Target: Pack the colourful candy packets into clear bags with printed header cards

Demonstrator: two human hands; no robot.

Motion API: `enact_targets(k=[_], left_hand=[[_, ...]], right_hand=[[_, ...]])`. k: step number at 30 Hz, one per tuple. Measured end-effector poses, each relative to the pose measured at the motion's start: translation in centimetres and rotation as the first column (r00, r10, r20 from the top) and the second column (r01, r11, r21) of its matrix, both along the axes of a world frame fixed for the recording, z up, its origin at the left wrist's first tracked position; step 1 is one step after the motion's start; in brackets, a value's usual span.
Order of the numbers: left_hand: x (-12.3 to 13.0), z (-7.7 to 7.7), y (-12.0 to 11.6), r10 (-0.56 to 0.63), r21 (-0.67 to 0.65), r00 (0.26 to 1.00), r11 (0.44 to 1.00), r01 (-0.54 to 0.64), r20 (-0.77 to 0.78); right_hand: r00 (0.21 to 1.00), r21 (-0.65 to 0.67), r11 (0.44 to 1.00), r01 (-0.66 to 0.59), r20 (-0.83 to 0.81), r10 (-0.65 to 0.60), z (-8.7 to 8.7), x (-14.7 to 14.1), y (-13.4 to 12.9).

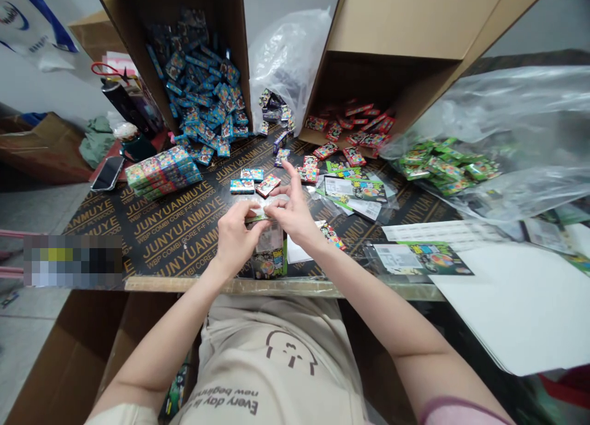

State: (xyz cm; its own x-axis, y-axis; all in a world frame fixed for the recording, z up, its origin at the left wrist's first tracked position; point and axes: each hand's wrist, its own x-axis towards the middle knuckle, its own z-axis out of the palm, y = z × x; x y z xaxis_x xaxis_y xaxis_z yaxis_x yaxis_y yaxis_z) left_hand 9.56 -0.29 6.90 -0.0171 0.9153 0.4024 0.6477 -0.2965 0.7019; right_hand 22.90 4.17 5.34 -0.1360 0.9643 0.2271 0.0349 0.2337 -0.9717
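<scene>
My left hand [235, 231] and my right hand [295, 213] meet near the front of the black printed table [170, 241]. Both pinch the upper end of a clear plastic packet [270, 259] with a green and black printed card. Some fingers of my right hand stretch away from the pinch. Just beyond my hands lie two blue boxes [242, 186] and a red-brown box [268, 185]. A small purple box [282, 158] is near my right fingertips. White paper [298, 250] lies beside the packet.
Cardboard cartons hold many blue boxes [203, 105] and red boxes [369, 124]. Between them, a clear bag [288, 56] holds purple boxes. Green packs [447, 167] fill a bag at right. Stacked boxes [161, 172] and a phone [107, 173] are at left, white sheets [520, 302] at right.
</scene>
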Motion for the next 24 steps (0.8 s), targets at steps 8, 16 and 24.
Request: enact_targets(k=[8, 16, 24], left_hand=[[-5.7, 1.2, 1.2, 0.136, -0.187, 0.893, 0.981, -0.059, 0.43], [-5.2, -3.7, -1.4, 0.286, -0.367, 0.528, 0.929, 0.053, 0.8], [-4.5, -3.8, -2.2, 0.052, -0.139, 0.962, 0.99, -0.015, 0.269]], right_hand=[[0.946, 0.014, 0.959, 0.282, 0.164, -0.28, -2.5, 3.2, -0.3], [0.932, -0.264, 0.944, 0.2, -0.246, -0.266, -4.5, 3.6, -2.0], [0.999, -0.014, 1.0, -0.024, -0.037, 0.024, -0.8, 4.2, -2.1]])
